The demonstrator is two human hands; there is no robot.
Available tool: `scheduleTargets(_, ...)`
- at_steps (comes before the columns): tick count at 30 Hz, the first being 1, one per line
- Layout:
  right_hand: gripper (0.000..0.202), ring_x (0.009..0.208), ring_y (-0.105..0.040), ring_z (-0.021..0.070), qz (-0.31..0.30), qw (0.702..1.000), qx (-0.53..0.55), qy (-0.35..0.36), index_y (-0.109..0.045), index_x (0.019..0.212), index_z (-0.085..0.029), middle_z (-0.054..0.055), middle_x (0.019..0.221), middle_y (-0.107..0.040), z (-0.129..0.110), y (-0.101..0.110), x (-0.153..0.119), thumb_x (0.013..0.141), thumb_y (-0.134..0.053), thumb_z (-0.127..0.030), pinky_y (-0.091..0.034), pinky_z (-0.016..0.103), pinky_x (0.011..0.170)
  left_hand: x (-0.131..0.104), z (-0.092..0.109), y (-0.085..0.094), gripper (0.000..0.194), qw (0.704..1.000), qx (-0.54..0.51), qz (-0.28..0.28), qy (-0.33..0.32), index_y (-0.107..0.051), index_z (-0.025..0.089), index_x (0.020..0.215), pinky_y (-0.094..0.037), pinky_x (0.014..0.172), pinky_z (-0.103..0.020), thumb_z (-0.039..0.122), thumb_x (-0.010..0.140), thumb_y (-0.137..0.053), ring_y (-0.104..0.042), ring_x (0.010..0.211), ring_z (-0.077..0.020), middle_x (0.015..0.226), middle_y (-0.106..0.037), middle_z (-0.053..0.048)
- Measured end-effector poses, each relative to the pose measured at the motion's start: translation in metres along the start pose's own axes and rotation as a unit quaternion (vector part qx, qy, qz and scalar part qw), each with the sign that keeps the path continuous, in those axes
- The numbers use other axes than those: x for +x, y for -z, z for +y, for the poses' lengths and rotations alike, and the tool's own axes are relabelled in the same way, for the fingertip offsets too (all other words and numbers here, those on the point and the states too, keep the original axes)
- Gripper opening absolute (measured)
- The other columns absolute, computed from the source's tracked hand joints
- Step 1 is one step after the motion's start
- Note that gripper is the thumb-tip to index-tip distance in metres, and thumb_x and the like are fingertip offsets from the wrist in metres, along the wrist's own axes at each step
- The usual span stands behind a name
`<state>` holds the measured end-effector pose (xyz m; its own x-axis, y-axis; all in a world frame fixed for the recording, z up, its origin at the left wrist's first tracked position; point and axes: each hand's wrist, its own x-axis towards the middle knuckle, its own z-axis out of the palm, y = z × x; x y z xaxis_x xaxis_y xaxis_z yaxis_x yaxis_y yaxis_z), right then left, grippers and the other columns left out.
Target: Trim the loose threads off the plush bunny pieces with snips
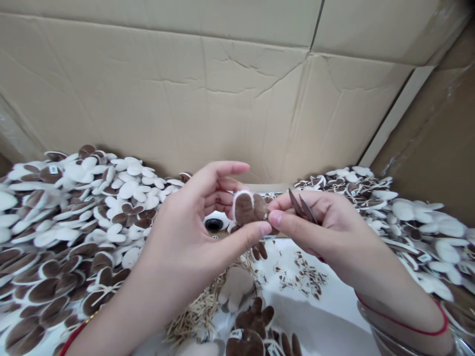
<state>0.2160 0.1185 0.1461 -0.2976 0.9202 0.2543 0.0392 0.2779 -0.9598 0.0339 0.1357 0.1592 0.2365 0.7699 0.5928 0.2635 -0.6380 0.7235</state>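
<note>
My left hand holds a small lobed plush piece, brown with a white fluffy edge, between its thumb and fingers. The thumb and forefinger of my right hand pinch at the right end of that same piece; exactly what they grip there is hidden. A pair of small dark-bladed scissors rests in my right hand, the pointed blades sticking up past the fingers. Below the hands lie a brown rabbit-shaped plush piece, a pale plush piece and a bunch of cream cord lengths.
A large heap of brown and white plush pieces lies at left, another heap at right, some with cord bows. Small dark scraps are scattered on the white table. Tall cardboard walls enclose the back and right side.
</note>
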Motion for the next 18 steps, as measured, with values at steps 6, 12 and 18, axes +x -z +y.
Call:
scheduleTargets(6,0.023,0.052,-0.026,0.0064,0.011,0.999,0.046,0.023,-0.057,0.073,-0.018,-0.006,0.059,-0.039,-0.0035,-0.0050,0.0002,0.094,-0.059,-0.026,-0.025,0.019,0.045,0.0026,0.0044,-0.0003,0.011,0.974,-0.143,-0.124,0.124,-0.066,0.018,0.075,-0.052,0.060,-0.020,0.023,0.085,-0.064,-0.060,0.066,-0.0117,0.068,-0.062,0.002)
scheduleTargets(12,0.026,0.049,-0.018,0.0049,-0.029,0.992,0.112,0.041,-0.053,0.070,-0.017,-0.008,0.060,-0.036,-0.0034,-0.0075,0.0016,0.094,-0.061,-0.025,-0.018,0.016,0.040,0.0013,0.0028,-0.0009,0.019,0.925,-0.289,-0.192,0.154,-0.070,0.019,0.078,-0.044,0.059,-0.009,0.019,0.092,-0.058,-0.049,0.062,-0.0044,0.067,-0.058,0.005)
scheduleTargets(18,0.022,0.042,-0.017,0.0024,-0.070,0.976,0.205,0.012,-0.054,0.074,-0.017,-0.011,0.053,-0.031,-0.0001,-0.0022,0.0061,0.091,-0.065,-0.026,-0.019,0.014,0.037,0.0026,0.0038,0.0012,0.022,0.904,-0.328,-0.220,0.163,-0.068,0.017,0.073,-0.046,0.061,-0.012,0.022,0.092,-0.058,-0.052,0.064,-0.0058,0.067,-0.058,0.003)
